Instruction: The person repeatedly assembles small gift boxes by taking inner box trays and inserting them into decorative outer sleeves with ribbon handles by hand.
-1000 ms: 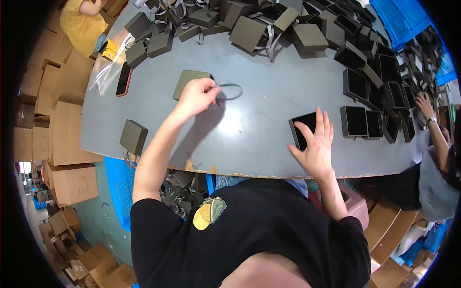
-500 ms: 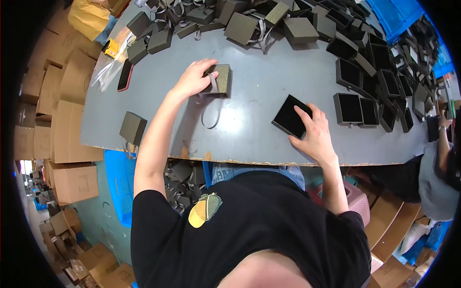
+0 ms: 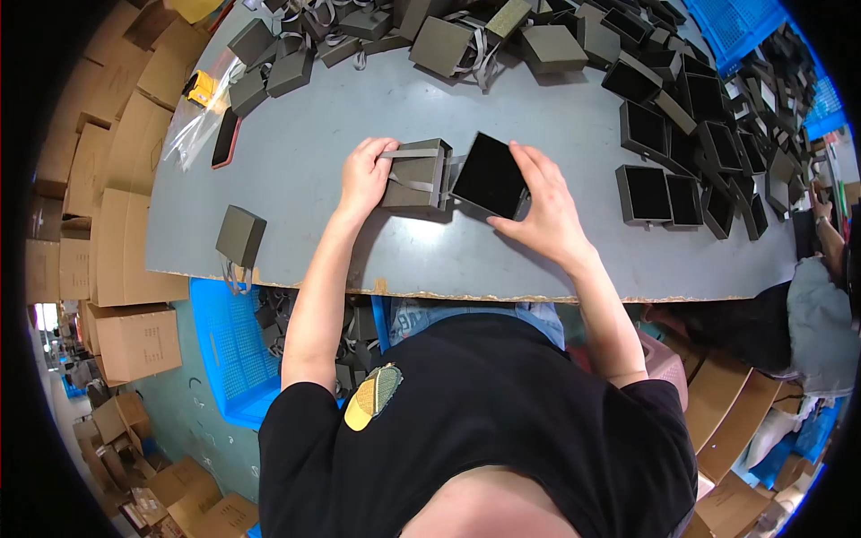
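My left hand [image 3: 366, 179] grips the left side of a dark grey box sleeve [image 3: 413, 172], with pale grey ribbon across it. Its right end, facing the other piece, looks open. Close by on the right, my right hand [image 3: 551, 208] holds a box tray [image 3: 489, 176] with a black lining, thumb at the lower edge and fingers along the right edge. The tray is tilted, its near-left side beside the sleeve; I cannot tell whether they touch. A ribbon strip shows between them.
A closed box [image 3: 240, 237] with ribbon lies near the table's [image 3: 305, 224] front left. A phone [image 3: 226, 139] and clear plastic bags [image 3: 190, 134] are at left. Boxes with ribbons [image 3: 439, 47] pile at the back, open trays [image 3: 646, 195] at right. Another person's arm [image 3: 830, 238] is far right.
My left hand and the sleeve have come slightly nearer to me, and the sleeve is turned. My right hand has carried the tray left and up beside it.
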